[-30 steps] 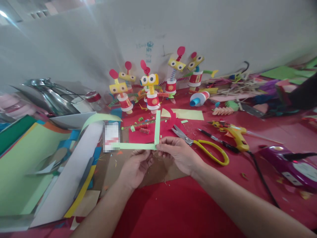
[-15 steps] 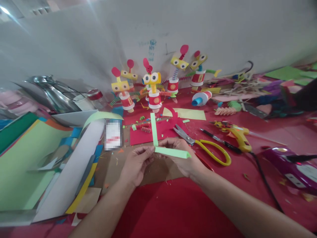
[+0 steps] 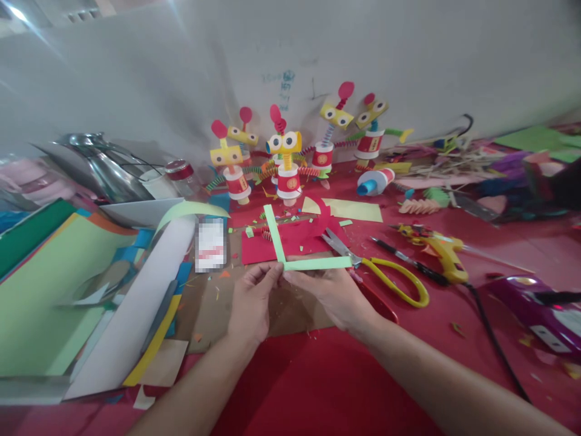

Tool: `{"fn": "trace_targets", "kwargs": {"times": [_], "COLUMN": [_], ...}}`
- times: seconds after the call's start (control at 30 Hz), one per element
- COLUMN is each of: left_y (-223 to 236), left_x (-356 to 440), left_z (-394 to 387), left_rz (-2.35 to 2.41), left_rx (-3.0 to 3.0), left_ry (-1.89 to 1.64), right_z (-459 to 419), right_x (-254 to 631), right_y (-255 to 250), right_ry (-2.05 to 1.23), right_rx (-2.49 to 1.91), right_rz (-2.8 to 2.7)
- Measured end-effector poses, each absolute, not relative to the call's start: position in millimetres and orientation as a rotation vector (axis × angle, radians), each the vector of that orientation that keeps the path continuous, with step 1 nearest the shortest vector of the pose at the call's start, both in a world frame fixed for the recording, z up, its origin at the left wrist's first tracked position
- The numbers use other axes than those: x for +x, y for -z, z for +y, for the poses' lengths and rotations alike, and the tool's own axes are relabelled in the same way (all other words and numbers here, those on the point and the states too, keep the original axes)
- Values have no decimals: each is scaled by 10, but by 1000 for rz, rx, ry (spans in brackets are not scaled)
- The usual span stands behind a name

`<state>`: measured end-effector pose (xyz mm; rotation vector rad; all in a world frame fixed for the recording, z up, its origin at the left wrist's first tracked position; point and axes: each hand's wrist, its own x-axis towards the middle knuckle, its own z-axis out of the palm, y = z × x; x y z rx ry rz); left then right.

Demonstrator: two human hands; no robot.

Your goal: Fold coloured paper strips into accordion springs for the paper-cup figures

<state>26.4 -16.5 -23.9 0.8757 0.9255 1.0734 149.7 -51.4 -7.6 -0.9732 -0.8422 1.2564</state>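
Observation:
Two light green paper strips (image 3: 318, 263) meet at a corner in front of me, one pointing away and the other running to the right. My left hand (image 3: 254, 293) pinches them at that corner between thumb and fingers. Close beside it, my right hand (image 3: 329, 293) has its thumb near the corner and its fingers under the right-hand strip. Beneath both hands lies a brown cardboard sheet (image 3: 295, 309). Just beyond the strips are red paper (image 3: 254, 248) and small green scraps. Yellow-handled scissors (image 3: 394, 281) rest to the right of my right hand.
Several paper-cup figures (image 3: 289, 181) stand along the wall, and one cup lies on its side. At right are a pen (image 3: 408, 260), a yellow glue gun (image 3: 447, 263) and a purple power strip (image 3: 535, 309). Coloured paper sheets (image 3: 40, 303) fill a box at left, near a metal kettle (image 3: 104, 169).
The far-pointing strip has tilted to the left, and the right-hand strip has swung up to lie nearly level. My right thumb now shows below the corner.

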Motion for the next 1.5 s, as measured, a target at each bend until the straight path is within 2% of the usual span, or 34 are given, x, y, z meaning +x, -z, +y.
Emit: {"fn": "trace_targets", "kwargs": {"times": [0.2, 0.6, 0.9, 1.17, 1.5], "left_y": [182, 186, 142, 211, 142], "left_x": [251, 216, 160, 177, 153], "left_z": [-164, -146, -107, -103, -96], "left_rz": [834, 787, 865, 921, 877], "left_rx": [833, 910, 898, 928, 839], "left_ry": [-1000, -979, -808, -939, -839], "right_z": [-476, -474, -462, -456, -427], "right_x": [1500, 1538, 1606, 1618, 1683], "right_y": [122, 147, 110, 127, 128], "right_ry": [-1171, -1286, -1083, -1385, -1346], "right_rx": [-1074, -1054, -1227, -1073, -1077], "right_rz": [-788, -867, -1063, -949, -994]}}
